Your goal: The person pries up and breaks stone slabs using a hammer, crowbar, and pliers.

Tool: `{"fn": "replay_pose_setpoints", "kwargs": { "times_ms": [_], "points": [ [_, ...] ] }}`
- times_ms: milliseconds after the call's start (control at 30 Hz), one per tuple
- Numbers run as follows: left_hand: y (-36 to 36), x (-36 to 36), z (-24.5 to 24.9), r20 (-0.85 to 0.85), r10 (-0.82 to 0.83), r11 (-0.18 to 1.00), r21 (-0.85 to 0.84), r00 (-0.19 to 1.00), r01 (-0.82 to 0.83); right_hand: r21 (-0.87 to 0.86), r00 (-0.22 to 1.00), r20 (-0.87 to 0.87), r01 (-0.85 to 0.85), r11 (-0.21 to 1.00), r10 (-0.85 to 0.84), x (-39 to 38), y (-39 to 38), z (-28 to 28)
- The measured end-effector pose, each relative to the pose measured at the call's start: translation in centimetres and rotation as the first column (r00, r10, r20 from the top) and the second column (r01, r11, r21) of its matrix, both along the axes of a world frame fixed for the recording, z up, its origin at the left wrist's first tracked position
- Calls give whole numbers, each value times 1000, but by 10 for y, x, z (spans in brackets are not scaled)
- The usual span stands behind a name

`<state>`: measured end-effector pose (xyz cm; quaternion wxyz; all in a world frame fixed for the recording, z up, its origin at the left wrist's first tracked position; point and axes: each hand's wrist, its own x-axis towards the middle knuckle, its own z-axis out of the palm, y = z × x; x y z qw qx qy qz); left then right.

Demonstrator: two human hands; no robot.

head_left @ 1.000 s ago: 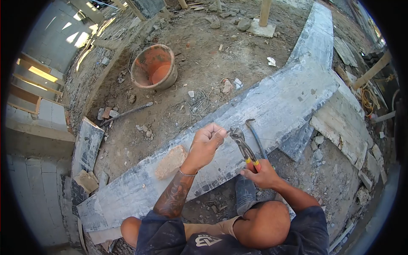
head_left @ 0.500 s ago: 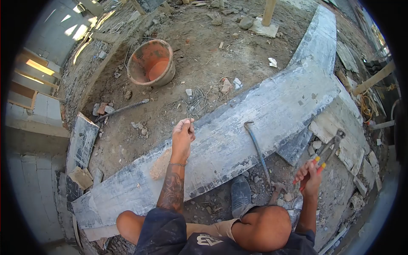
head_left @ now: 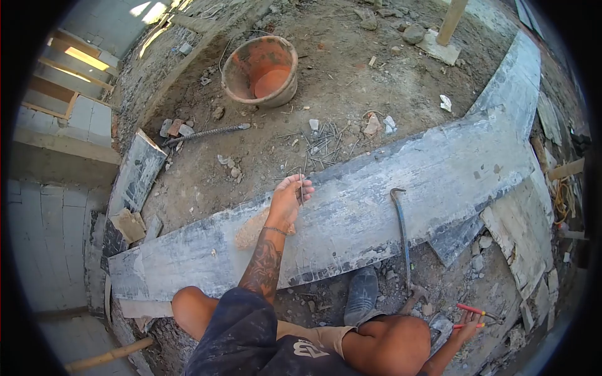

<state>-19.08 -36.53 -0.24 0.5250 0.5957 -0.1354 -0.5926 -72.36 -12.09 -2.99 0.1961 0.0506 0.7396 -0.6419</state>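
Two bare hands are noted, both of one seated person, with clock positions taken from the left hand. The left hand [head_left: 291,194] grasps a thin nail [head_left: 301,189], held roughly upright in the fingers over the long grey board [head_left: 351,219]. The right hand [head_left: 464,330], at four o'clock, has its fingers at the spread red handles of the pincers [head_left: 481,311]; whether it is clenched on them cannot be told. The board runs from eight o'clock to two o'clock. A blue pry bar [head_left: 402,235] lies at four o'clock, its hooked end over the board and its lower end near a hammer [head_left: 414,297]. One boot [head_left: 362,294] stands at five o'clock. Loose nails [head_left: 324,143] lie scattered on the soil at one o'clock. A bucket [head_left: 274,83] stands at eleven o'clock, and a ribbed rod [head_left: 210,133] lies at ten.
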Motion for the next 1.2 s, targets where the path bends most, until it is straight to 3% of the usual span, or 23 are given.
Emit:
{"fn": "replay_pose_setpoints", "kwargs": {
  "times_ms": [133, 200, 233, 267, 300, 333, 367, 400, 467, 500, 567, 633, 767, 833, 967, 1067, 1133, 1200],
  "points": [
    [-23, 22, 11, 58, 85, 995, -55, 995, -82, 82, 997, 79, 6, 997, -13, 7, -1, -57],
    [-68, 46, 37, 100, 117, 972, -214, 988, -93, 104, 980, 167, -124, 987, 105, -5, 13, -92],
    [-95, 63, 55, 152, 65, 950, -313, 986, -15, 125, 966, 208, -184, 975, 156, -10, 22, -94],
    [-120, 80, 67, 74, 45, 927, -375, 996, -14, 142, 966, 204, -189, 972, 158, -8, 24, -90],
    [-136, 82, 91, 162, 96, 944, -328, 982, -38, 162, 971, 197, -171, 972, 139, 14, 9, -74],
    [-154, 105, 84, 405, 105, 954, -299, 908, 23, 181, 975, 188, -155, 971, 121, 36, -12, -55],
    [-150, 90, 109, 613, 103, 977, -212, 783, 38, 248, 972, 226, -121, 961, 65, 39, -25, -45],
    [-143, 92, 105, 612, 104, 979, -204, 784, 29, 312, 965, 261, -90, 946, 6, 43, -38, -35],
    [-119, 104, 94, 867, -294, 893, 99, 403, 439, 295, 956, 273, -184, 938, 102, 15, -12, -78],
    [-96, 112, 78, 895, -393, 785, 207, 211, 584, 295, 946, 287, -237, 926, 150, 6, 5, -97],
    [-35, 126, 43, 782, -620, 545, 484, -59, 685, 274, 920, 298, -337, 901, 254, -15, 26, -127],
    [27, 132, 27, 627, -762, 386, 640, -161, 664, 320, 916, 288, -366, 874, 278, -13, 23, -124],
    [108, 146, -9, 705, -681, 418, 595, -196, 686, 403, 928, 226, -365, 839, 296, 2, 12, -106],
    [114, 139, -18, 834, -524, 560, 491, -174, 668, 429, 933, 183, -360, 829, 311, 9, 10, -94],
    [114, 143, -19, 816, -576, 570, 452, -59, 687, 447, 938, 58, -332, 831, 343, 21, 6, -69],
    [133, 147, -18, 873, -486, 595, 372, -49, 713, 484, 937, -100, -247, 839, 334, 51, 13, -34],
    [157, 156, -9, 868, -495, 621, 333, 26, 709, 499, 903, -240, -199, 843, 356, 68, -5, -9],
    [188, 161, -2, 894, -447, 670, 305, 40, 677, 481, 790, -468, -148, 864, 396, 96, -48, 20]
  ]
}}
